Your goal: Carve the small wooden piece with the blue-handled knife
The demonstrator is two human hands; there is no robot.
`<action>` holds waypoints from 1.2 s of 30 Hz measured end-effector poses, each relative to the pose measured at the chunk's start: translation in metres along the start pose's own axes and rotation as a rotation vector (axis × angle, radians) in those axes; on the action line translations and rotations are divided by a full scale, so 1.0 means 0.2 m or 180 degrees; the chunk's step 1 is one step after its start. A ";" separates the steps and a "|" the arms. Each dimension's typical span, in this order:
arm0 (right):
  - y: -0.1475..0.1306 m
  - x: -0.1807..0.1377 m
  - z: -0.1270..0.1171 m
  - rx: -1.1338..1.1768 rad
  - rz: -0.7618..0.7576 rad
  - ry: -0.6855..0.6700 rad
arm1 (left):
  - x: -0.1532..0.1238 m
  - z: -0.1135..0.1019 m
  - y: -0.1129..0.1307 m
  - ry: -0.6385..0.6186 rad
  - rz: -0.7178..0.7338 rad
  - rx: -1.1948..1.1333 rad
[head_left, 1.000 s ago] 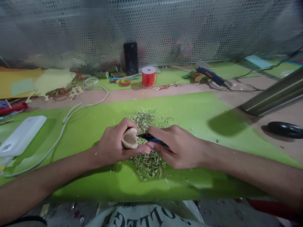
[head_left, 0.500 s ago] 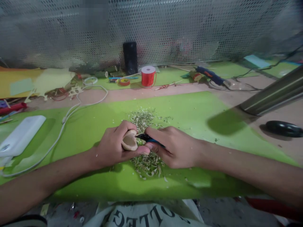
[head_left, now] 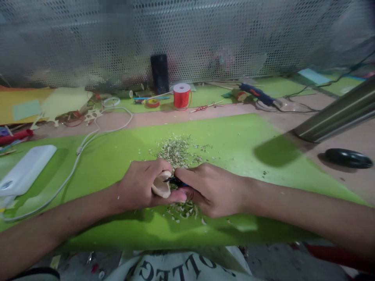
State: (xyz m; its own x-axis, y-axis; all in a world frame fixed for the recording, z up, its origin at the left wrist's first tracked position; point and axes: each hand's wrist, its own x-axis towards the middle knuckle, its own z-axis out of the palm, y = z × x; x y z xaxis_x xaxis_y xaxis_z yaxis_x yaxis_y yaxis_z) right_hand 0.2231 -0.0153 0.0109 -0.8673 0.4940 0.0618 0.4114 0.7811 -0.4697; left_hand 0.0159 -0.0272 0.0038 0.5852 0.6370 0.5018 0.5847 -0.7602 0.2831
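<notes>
My left hand (head_left: 142, 183) is closed around a pale, hollow, cup-like shell (head_left: 159, 189), its open rim turned toward my right hand. My right hand (head_left: 215, 189) grips nippers (head_left: 179, 182) with black jaws and a trace of blue on the handle, mostly hidden in the fist. The dark tip reaches over the shell's near-right rim into its opening. My left thumb stretches below the tool, close to the right fingers. Under and behind both hands, green and whitish shavings (head_left: 175, 150) lie heaped on the green mat (head_left: 234, 140).
A white power bank (head_left: 27, 169) with a white cable sits at left. Along the back stand a red thread spool (head_left: 181, 96), a dark phone (head_left: 159, 74) and a blue glue gun (head_left: 259, 95). At right are a metal cylinder (head_left: 336, 113) and a black oval object (head_left: 348, 158).
Both hands have shifted slightly down, nearer to me, with the shell and nippers. The tool's tip now reaches farther into the shell's opening.
</notes>
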 end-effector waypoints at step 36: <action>0.05 0.00 -0.01 0.0144 -0.0548 0.0667 | 0.00 0.00 -0.02 0.0145 -0.0073 -0.0658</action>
State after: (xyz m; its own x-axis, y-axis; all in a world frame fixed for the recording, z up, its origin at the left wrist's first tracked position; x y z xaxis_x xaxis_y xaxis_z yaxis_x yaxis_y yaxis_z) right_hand 0.2281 -0.0065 0.0070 -0.8445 0.4274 0.3227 0.2460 0.8449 -0.4751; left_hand 0.0136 -0.0232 0.0018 0.5444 0.6514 0.5285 0.4670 -0.7587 0.4541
